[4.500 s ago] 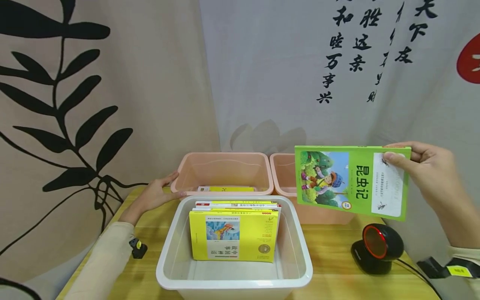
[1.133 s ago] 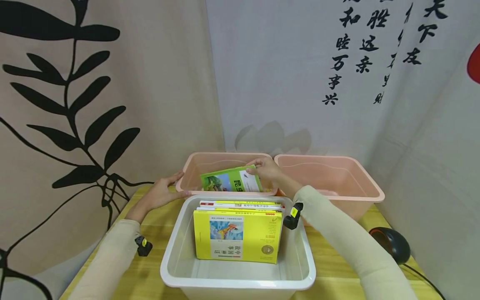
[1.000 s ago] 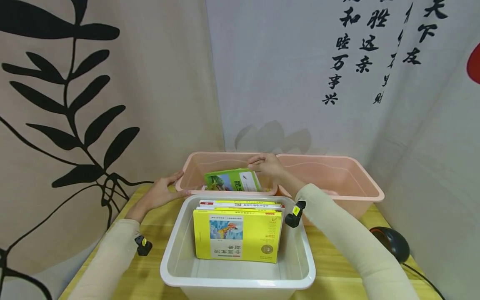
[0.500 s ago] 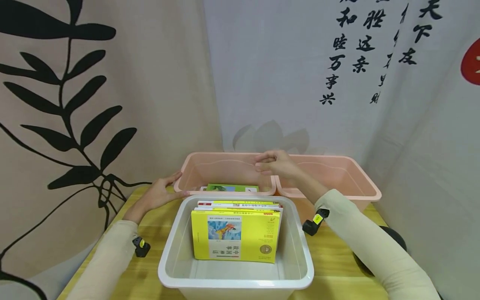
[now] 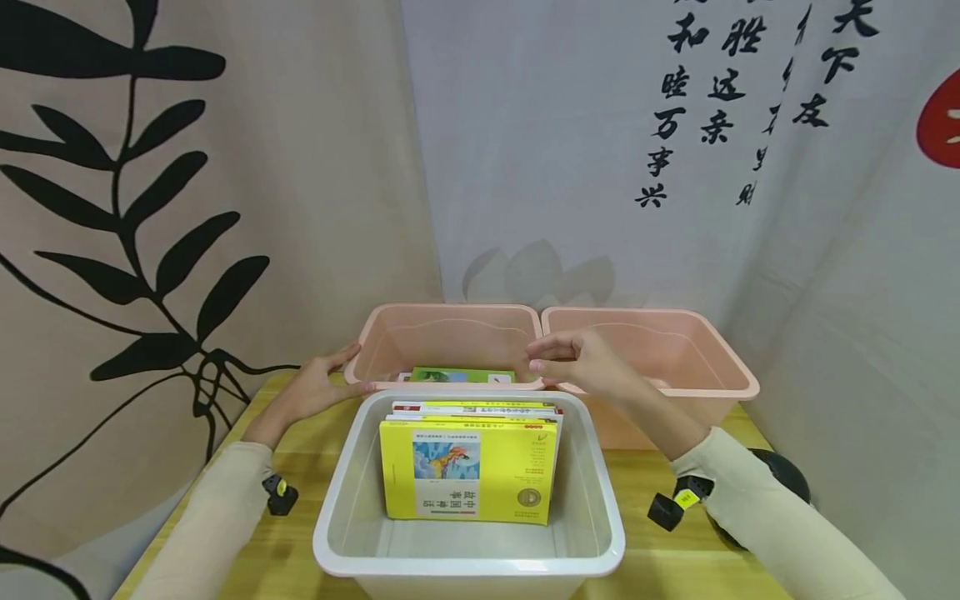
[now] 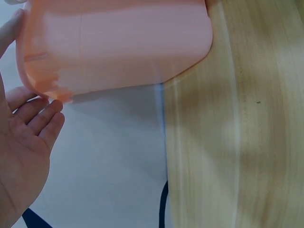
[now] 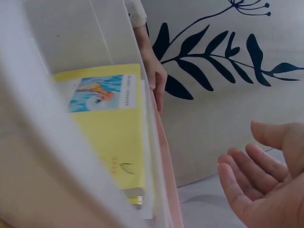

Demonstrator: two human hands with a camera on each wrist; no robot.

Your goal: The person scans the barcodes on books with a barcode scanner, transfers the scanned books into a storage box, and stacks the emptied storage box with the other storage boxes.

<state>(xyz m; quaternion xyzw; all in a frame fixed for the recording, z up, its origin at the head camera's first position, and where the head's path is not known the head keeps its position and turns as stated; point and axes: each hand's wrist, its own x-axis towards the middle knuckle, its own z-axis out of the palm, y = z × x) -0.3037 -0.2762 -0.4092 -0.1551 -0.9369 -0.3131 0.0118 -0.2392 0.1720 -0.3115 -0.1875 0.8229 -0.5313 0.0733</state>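
Observation:
At the left corner of the left pink bin [image 5: 480,329], my left hand [image 5: 311,392] holds the rim, thumb along the front side and fingers on the outer side. My right hand [image 5: 581,362] is empty, its fingers loosely bent, over the place where the two pink bins meet. A green book [image 5: 461,376] lies inside the left pink bin, mostly hidden by the bin's front wall. In front, a white bin [image 5: 468,568] holds several upright books, the foremost a yellow book [image 5: 517,475] with a picture on its cover.
The right pink bin [image 5: 645,321] stands beside the left one. Behind my right forearm sits a dark round device [image 5: 783,471], partly hidden. All of these rest on a wooden table [image 5: 660,517], with a fabric backdrop [image 5: 540,167] behind.
My right hand carried the green book from the right into the left pink bin and let go of it. It has since drawn back to the right, empty. My left hand stays at the rim.

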